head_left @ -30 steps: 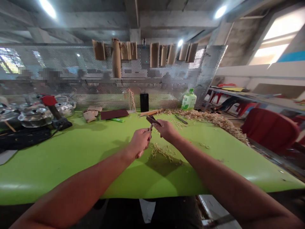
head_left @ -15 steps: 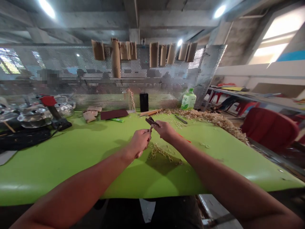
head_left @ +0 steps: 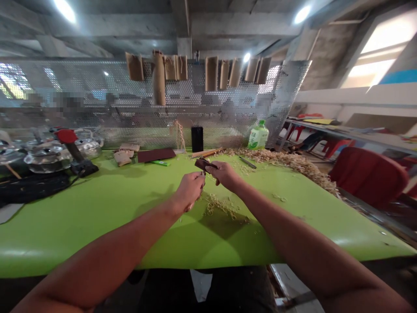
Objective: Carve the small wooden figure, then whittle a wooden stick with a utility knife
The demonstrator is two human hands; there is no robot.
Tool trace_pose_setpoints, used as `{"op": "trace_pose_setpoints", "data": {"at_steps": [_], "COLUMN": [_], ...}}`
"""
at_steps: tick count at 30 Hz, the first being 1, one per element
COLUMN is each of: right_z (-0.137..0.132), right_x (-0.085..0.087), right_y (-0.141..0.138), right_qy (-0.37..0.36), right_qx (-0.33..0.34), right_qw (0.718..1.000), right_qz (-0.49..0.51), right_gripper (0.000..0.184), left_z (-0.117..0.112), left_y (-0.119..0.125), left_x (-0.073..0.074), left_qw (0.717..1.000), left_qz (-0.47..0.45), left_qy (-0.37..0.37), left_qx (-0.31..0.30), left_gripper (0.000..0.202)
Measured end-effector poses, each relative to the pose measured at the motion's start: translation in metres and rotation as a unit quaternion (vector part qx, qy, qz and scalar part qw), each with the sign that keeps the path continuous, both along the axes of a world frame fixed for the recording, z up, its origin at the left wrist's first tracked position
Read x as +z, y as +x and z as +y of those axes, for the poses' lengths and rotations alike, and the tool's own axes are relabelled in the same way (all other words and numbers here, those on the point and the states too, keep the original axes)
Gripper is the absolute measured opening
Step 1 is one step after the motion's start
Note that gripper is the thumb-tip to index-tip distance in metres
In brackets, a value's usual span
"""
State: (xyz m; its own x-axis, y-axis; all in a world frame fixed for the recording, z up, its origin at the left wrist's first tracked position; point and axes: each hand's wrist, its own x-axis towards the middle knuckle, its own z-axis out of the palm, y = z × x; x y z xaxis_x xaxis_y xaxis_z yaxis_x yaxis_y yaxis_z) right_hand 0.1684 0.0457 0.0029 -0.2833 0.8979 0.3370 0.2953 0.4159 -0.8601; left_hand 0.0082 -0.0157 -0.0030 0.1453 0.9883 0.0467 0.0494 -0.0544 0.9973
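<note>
My left hand (head_left: 191,190) is closed over the middle of the green table, wrapped round a thin piece of wood that the fingers almost wholly hide. Just above and to the right, my right hand (head_left: 223,174) pinches a dark red-brown folded piece of sandpaper (head_left: 202,164). The sandpaper's near side meets the top of my left fist, where the wood's tip would be; the contact itself is too small to make out. Curled wood shavings (head_left: 221,206) lie on the table below both hands.
A maroon sheet (head_left: 156,155), a phone (head_left: 197,139) and a green bottle (head_left: 258,135) are along the back by the perforated metal screen (head_left: 130,117). Metal kettles (head_left: 47,161) and a red-topped tool (head_left: 67,136) stand left. More shavings (head_left: 293,164) heap at the right edge, beside a red chair (head_left: 368,176).
The sandpaper in my right hand has shifted slightly left and turned, showing more of its flat face. My left hand has moved a little up and left, still closed.
</note>
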Motion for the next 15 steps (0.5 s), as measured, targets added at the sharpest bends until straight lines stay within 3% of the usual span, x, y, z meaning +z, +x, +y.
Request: {"op": "trace_pose_setpoints", "data": {"at_steps": [5, 10, 12, 15], "right_z": [0.003, -0.007, -0.009, -0.005], "right_x": [0.002, 0.006, 0.008, 0.008], "right_y": [0.007, 0.012, 0.018, 0.031], "right_qy": [-0.046, -0.069, -0.051, -0.032], "right_qx": [0.010, 0.116, 0.105, 0.036], "right_qw": [0.997, 0.969, 0.954, 0.942], "right_qz": [0.059, 0.208, 0.275, 0.333], "right_gripper": [0.028, 0.035, 0.036, 0.037], "left_z": [-0.008, -0.003, 0.001, 0.003], "left_y": [0.004, 0.003, 0.000, -0.004], "left_x": [0.004, 0.007, 0.009, 0.011], "left_qw": [0.998, 0.994, 0.992, 0.983], "left_qz": [0.054, 0.027, -0.034, -0.117], "left_qy": [0.011, 0.102, 0.117, 0.142], "left_qx": [-0.012, 0.027, 0.028, 0.003], "left_gripper": [0.030, 0.022, 0.018, 0.028]}}
